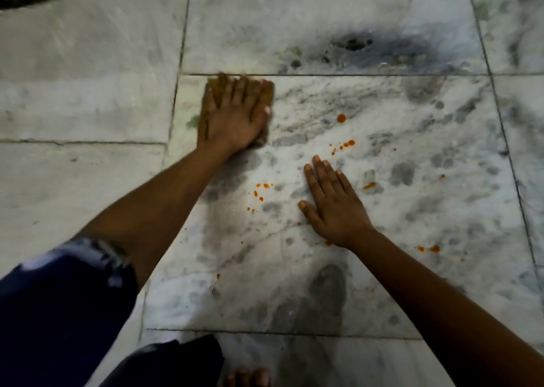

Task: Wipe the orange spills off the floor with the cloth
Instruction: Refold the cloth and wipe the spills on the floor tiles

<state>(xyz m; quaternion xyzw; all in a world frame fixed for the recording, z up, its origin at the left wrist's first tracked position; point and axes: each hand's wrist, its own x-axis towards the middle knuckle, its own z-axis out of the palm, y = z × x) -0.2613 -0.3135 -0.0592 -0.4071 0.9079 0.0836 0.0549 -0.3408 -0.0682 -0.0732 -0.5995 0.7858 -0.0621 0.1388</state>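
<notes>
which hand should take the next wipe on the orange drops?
Left. The left hand already presses the cloth flat, up-left of the orange drops. The right hand lies flat on the floor, holding nothing.

Dim, uneven light — brightest mid-frame, corners falling dark — with soft motion blur and wide-angle bending at edges.

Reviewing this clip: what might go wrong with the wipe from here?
The right hand lies flat on the floor among orange spots, so it may smear them. The left hand presses the cloth at the tile's far corner, away from most spots; small specks near the wrist could be missed.
</notes>
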